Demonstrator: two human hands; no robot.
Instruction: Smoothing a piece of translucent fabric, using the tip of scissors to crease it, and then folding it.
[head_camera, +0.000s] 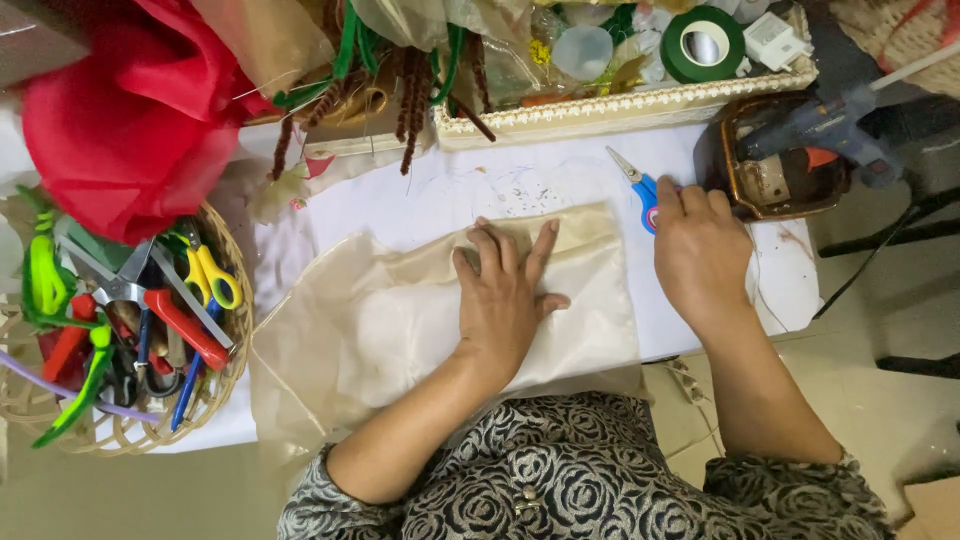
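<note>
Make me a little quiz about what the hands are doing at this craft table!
1. True or false: the left hand lies flat on the beige fabric.
2. What does the right hand cover?
A. blue scissors
B. green tape roll
C. glue gun
3. Where are the yellow scissors?

Key: 1 true; 2 A; 3 in the woven basket at the left.
</note>
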